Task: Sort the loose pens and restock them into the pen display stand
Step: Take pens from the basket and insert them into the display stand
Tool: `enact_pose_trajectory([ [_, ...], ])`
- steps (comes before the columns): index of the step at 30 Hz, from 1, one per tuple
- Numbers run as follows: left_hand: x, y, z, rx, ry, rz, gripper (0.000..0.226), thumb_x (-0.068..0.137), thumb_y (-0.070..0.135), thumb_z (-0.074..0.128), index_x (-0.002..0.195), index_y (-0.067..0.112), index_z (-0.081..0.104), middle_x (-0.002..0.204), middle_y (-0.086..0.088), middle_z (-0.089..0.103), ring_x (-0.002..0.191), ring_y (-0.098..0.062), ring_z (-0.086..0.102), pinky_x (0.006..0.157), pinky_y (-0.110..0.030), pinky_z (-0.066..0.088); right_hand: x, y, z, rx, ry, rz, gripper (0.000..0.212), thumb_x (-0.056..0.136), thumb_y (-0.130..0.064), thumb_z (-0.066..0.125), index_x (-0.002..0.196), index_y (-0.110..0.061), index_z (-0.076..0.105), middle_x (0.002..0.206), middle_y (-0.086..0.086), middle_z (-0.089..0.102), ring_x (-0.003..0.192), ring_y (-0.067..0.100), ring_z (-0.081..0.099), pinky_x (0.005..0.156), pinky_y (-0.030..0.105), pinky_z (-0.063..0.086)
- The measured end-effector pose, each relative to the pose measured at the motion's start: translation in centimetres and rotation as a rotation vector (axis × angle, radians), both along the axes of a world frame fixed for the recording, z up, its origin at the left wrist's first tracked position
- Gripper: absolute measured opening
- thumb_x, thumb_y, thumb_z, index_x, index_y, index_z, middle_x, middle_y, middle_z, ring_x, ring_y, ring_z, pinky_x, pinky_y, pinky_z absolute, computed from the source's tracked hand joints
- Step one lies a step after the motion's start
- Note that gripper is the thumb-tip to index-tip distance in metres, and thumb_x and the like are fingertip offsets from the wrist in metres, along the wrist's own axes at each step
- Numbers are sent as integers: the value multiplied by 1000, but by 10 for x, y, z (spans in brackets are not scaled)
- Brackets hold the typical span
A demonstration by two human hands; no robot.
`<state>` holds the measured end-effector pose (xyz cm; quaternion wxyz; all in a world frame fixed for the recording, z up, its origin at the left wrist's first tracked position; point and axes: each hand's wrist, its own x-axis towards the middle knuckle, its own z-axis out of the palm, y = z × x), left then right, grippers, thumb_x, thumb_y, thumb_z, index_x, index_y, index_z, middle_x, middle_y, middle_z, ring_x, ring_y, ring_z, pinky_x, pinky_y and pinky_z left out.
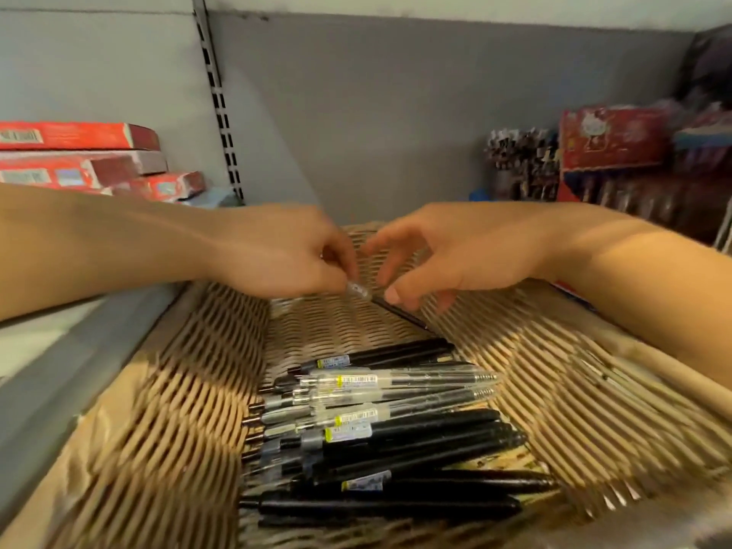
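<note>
Fingers (336, 271) of left hand (277, 255) are curled tight, pinching the clear end of 1 pen (390, 305) between thumb and fingertips. Right hand (447, 255) is half open, fingers spread and bent; thumb tip looks to be touching or just beside the pen's dark barrel, but motion blur means can't say if it grips. No firm hold visible on that side.

Head view, only 1 cam: both hands meet over the far end of a woven basket (166, 390). The held pen slants down to the right, tip pointing at the basket floor, w/ its clear end up in the left pinch. Rest of the loose pens (396, 429) lie in a rough row on the basket bottom, nearer the camera: mix of black-barrel and clear-barrel types, several w/ barcode stickers, all roughly parallel.

Step, as a judgement: sorting still early; 1 pen being picked or passed hand to hand, pile mostly untouched. A crowded pen display stand (519, 164) sits at back right, beside a red box (614, 136), well apart from the hands. Next move prob. needs a secure grip by 1 hand, then carry to the matching slot.
</note>
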<state>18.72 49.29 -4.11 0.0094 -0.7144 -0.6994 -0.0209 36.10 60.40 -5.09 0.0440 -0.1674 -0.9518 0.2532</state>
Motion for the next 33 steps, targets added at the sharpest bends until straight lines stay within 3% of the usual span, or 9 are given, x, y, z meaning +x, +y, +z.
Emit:
enact_pose_trajectory([
  [6, 2, 1, 2, 228, -369, -52, 13, 81, 39, 69, 93, 35, 65, 81, 20, 69, 63, 1, 67, 61, -17, 48, 1, -2, 1, -73, 189, -28, 69, 90, -24, 75, 149, -29, 40, 108, -3, 74, 71, 9, 75, 60, 19, 56],
  [12, 7, -2, 4, 323, -618, -126, 22, 82, 22, 76, 90, 20, 55, 78, -2, 75, 63, -10, 68, 62, -27, 55, -2, -6, -3, 44, 58, -20, 45, 95, -22, 70, 134, -28, 50, 107, 11, 72, 76, 17, 76, 76, 41, 64],
  [14, 7, -1, 4, 251, -550, -83, 19, 84, 34, 71, 90, 20, 60, 79, 2, 76, 65, -7, 69, 66, -29, 57, 0, -4, -1, 69, 43, -46, 28, 95, -23, 70, 121, -23, 60, 106, 8, 73, 72, 15, 76, 74, 37, 64],
  [18, 9, -3, -2, -80, -139, -58, 30, 82, 50, 61, 105, 32, 66, 93, 14, 74, 89, -3, 68, 89, -35, 54, 0, -3, -4, 95, 12, -113, 20, 96, -31, 66, 108, -15, 70, 86, 1, 76, 60, 8, 73, 58, 19, 55],
  [22, 18, -8, -10, -398, 185, -163, 46, 96, 47, 51, 141, 38, 47, 119, 23, 64, 90, 13, 55, 85, -6, 41, -3, -6, -4, -5, 43, -117, 22, 98, -40, 59, 106, -23, 70, 74, -7, 73, 56, 11, 71, 56, 19, 54],
  [26, 16, -7, -13, -557, 267, -111, 10, 99, 34, 54, 108, 38, 50, 84, 18, 57, 71, 6, 51, 67, -12, 40, -1, -9, -1, -132, 97, -102, 18, 101, -38, 55, 112, -27, 66, 78, -5, 72, 61, 14, 72, 60, 26, 60],
  [29, 13, -5, -13, -587, 247, -68, 14, 97, 31, 56, 90, 36, 45, 79, 14, 56, 70, 0, 51, 66, -20, 41, 1, -12, -1, -112, 39, -101, 22, 102, -37, 54, 119, -27, 64, 87, -2, 71, 62, 12, 71, 63, 27, 62],
  [31, 12, -4, -13, -539, 242, -44, 12, 96, 34, 56, 89, 36, 47, 77, 14, 57, 70, 1, 50, 63, -18, 39, 3, -15, 0, -93, 35, -104, 24, 101, -37, 56, 121, -28, 66, 87, -5, 71, 59, 7, 68, 61, 23, 59],
  [33, 9, -1, -12, -382, 193, -24, 10, 96, 37, 54, 86, 37, 52, 74, 14, 60, 67, 4, 52, 59, -13, 36, 3, -15, 0, -33, 57, -115, 23, 99, -37, 59, 118, -30, 70, 67, -14, 68, 52, 0, 61, 54, 16, 53],
])
